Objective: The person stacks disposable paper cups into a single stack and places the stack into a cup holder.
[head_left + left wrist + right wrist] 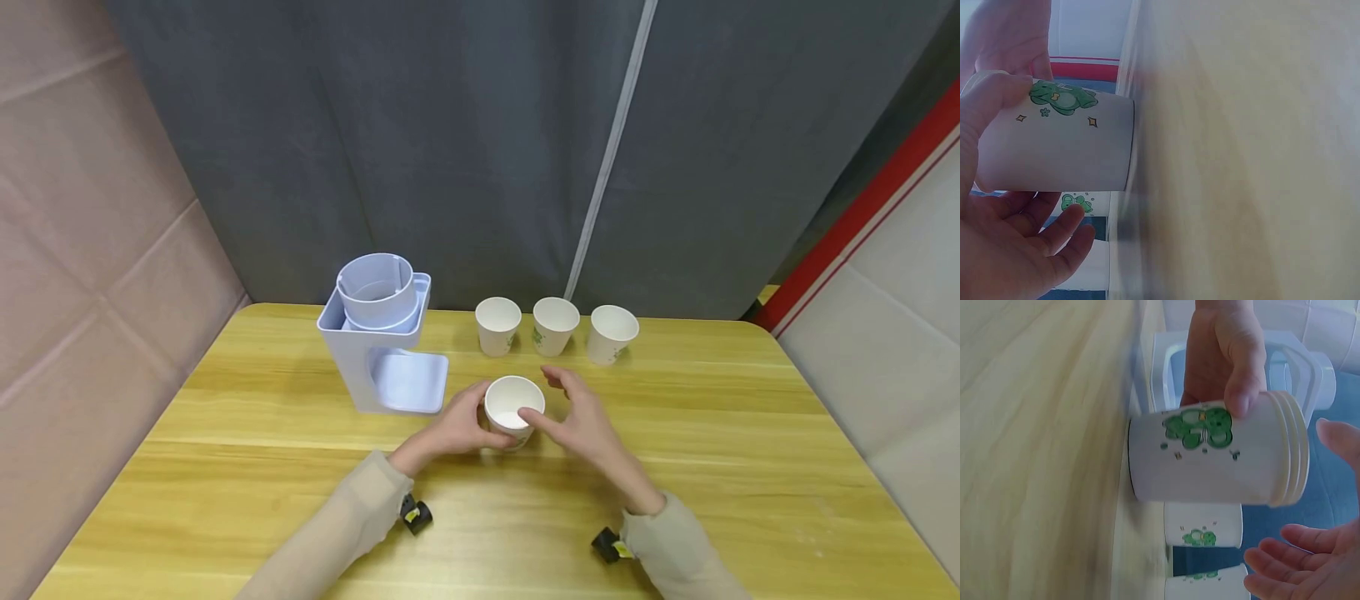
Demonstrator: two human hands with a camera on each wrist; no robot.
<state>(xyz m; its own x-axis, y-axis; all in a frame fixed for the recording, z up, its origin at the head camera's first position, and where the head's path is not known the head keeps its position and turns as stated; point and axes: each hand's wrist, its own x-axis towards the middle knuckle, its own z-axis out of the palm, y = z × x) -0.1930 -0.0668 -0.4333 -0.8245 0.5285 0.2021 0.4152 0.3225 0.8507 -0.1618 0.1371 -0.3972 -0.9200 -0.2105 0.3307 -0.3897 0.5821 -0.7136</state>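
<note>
Nested white paper cups (512,397) with green cartoon animals stand upright on the table, stacked rims showing in the right wrist view (1216,462). My left hand (462,421) holds this stack from the left, thumb on the near side and fingers around the far side. My right hand (581,418) is spread at the stack's right side, its thumb overlapping the rim in the head view. In the right wrist view, the right hand's fingers (1285,556) are apart from the cups and hold nothing.
Three white paper cups, left (498,327), middle (555,327) and right (612,335), stand in a row behind the stack. A pale lavender dispenser-like stand (348,358) with a round container (377,292) on top is at left. A grey curtain (450,150) hangs behind the wooden table (750,450).
</note>
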